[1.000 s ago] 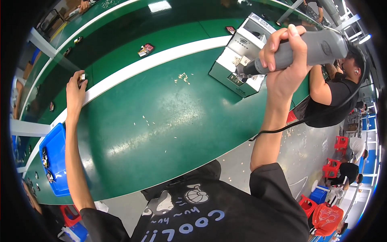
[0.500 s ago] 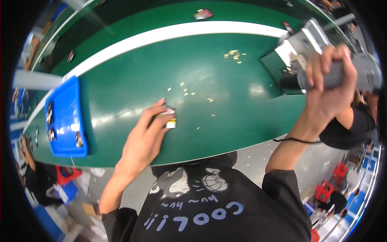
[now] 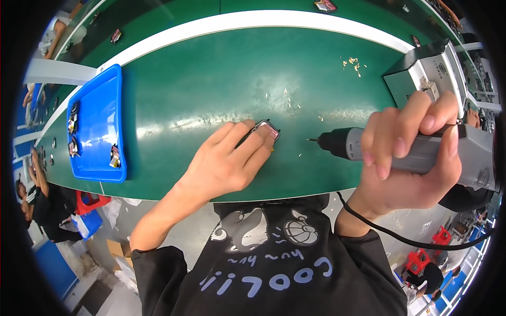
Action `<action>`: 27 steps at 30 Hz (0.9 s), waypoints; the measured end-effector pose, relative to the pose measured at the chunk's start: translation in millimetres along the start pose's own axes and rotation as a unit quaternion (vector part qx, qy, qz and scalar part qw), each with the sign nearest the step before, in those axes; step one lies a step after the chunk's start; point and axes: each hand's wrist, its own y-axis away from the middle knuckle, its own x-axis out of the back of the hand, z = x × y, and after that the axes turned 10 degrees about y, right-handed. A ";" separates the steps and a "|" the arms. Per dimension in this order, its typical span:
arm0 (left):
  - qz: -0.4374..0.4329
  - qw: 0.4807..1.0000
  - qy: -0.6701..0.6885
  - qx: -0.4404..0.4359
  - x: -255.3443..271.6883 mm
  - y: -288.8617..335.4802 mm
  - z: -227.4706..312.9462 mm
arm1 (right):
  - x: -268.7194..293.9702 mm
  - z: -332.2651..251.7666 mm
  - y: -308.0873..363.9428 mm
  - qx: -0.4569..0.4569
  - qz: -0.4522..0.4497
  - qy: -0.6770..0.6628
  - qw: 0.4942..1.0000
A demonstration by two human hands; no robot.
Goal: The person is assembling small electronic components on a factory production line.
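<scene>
Two hands work over a green bench (image 3: 211, 89). Left hand (image 3: 229, 160) lies flat, fingers together, pressing a small dark part (image 3: 265, 128) onto the bench surface; the part shows a pinkish face and sits under the fingertips (image 3: 263, 138), near the bench's front edge, roughly centre. Right hand (image 3: 408, 158) is wrapped fully around a grey electric screwdriver (image 3: 421, 152), held level, its black nose and bit (image 3: 314, 140) pointing left toward the part. Bit tip stands near the part, not touching it. A black cable (image 3: 400, 237) runs from the driver's rear, under the wrist.

Small pale screws (image 3: 352, 62) lie scattered on the bench beyond the part, some loose nearer the bit. A blue tray (image 3: 100, 105) sits at the left end of the bench, with several small dark items along its left side. A grey box unit (image 3: 421, 71) stands at the far right, behind the driver. A white stripe (image 3: 253, 21) runs along the bench's far side. Another person (image 3: 42, 200) sits at lower left, apart from the work.
</scene>
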 end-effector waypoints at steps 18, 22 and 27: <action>0.038 0.999 -0.007 -0.015 -9.7 8.8 -1.3 | -21.6 38.3 4.4 -0.012 -0.048 -0.011 0.999; 0.044 0.999 -0.012 -0.018 -11.4 7.6 -0.1 | -21.0 39.8 6.7 -0.016 -0.065 0.018 0.998; 0.033 0.999 -0.001 -0.013 -9.5 6.9 0.0 | -31.5 38.0 11.7 -0.026 -0.045 0.049 0.997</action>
